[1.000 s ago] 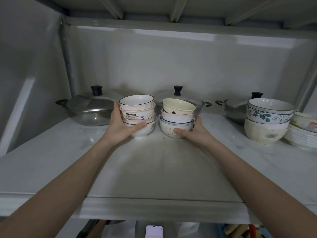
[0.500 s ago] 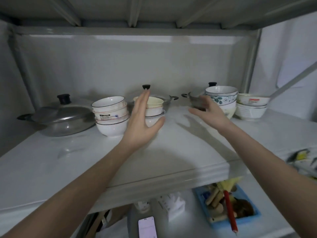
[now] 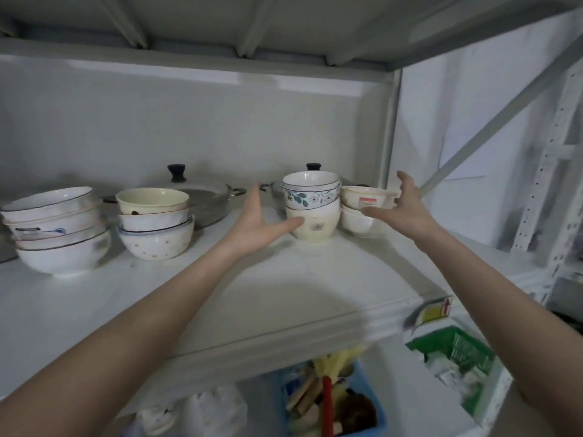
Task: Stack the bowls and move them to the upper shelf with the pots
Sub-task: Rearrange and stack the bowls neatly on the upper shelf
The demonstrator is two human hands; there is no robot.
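we are looking at the upper shelf [image 3: 284, 298], where four stacks of bowls are sitting in a row in front of the pots. our left hand [image 3: 257, 227] is reaching in at the centre of the frame, palm turned toward the right and fingers spread wide, holding nothing; its thumb is lying just beside, perhaps touching, the cream bottom bowl of the floral stack [image 3: 312, 206], though the blur is keeping us from telling which. our right hand [image 3: 400, 208] is hovering right of centre, also open wide with curled fingers, empty, its fingertips close to the small stack [image 3: 362, 208] with a red label on the top bowl, near the shelf's right post. the floral stack is standing between our two hands, with a blue-leaf bowl above the cream one. at centre left the dotted stack [image 3: 156, 227] is resting with a cream bowl on top, and at the far left edge the widest stack [image 3: 58, 231] is sitting on a plain white bowl. behind them a lidded pot [image 3: 202, 200] with a black knob is showing, and a second black knob [image 3: 314, 167] is peeking over the floral stack. at the bottom of the frame a blue basket [image 3: 375, 405] of utensils and a green basket [image 3: 463, 351] are lying on a lower level.
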